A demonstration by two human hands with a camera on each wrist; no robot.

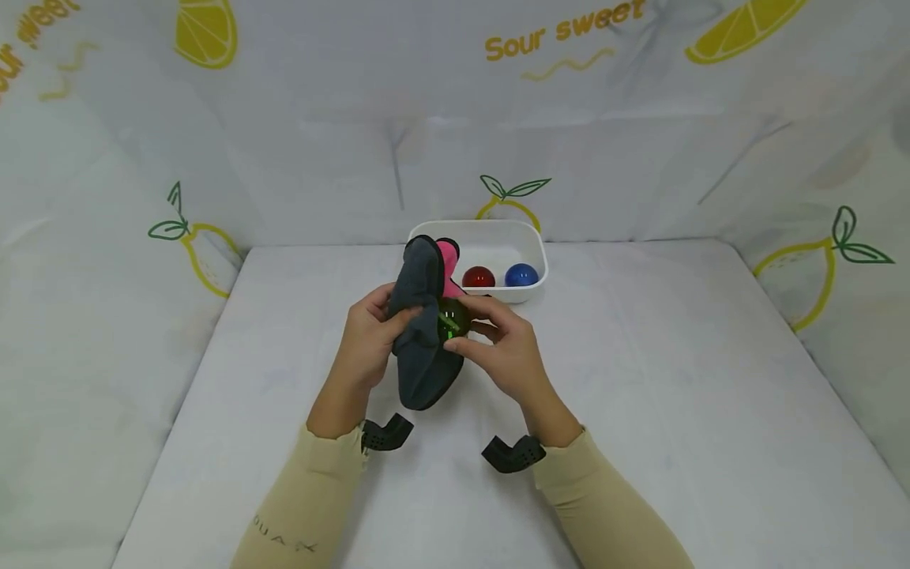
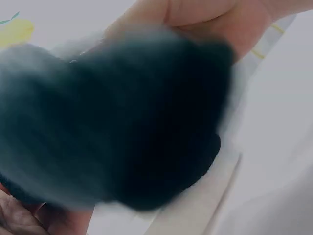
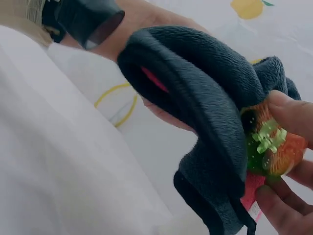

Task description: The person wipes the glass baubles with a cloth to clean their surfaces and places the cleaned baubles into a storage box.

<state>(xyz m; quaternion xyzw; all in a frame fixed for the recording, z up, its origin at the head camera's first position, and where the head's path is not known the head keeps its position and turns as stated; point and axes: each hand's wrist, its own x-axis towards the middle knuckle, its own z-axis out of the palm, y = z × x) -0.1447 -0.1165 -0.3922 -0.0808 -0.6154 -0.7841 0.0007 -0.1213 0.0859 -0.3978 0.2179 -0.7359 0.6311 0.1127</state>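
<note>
In the head view my left hand (image 1: 370,336) grips a bunched cloth (image 1: 418,356), dark blue-grey on one face and pink on the other, with black edging. My right hand (image 1: 501,348) pinches a clear green ball (image 1: 453,318) between thumb and fingers, right against the cloth. The right wrist view shows the ball (image 3: 266,142) with a light green shape inside, and the cloth (image 3: 210,103) folded beside it. Up close in the left wrist view the cloth (image 2: 112,122) is blurred and hides most of the left hand's fingers.
Behind the hands stands a white plastic tray (image 1: 498,294) with a red ball (image 1: 479,276) and a blue ball (image 1: 522,275) in it. The cloth overlaps its left end in the head view. A white sheet covers the table (image 1: 661,379), and lemon-printed sheeting (image 1: 341,166) walls it.
</note>
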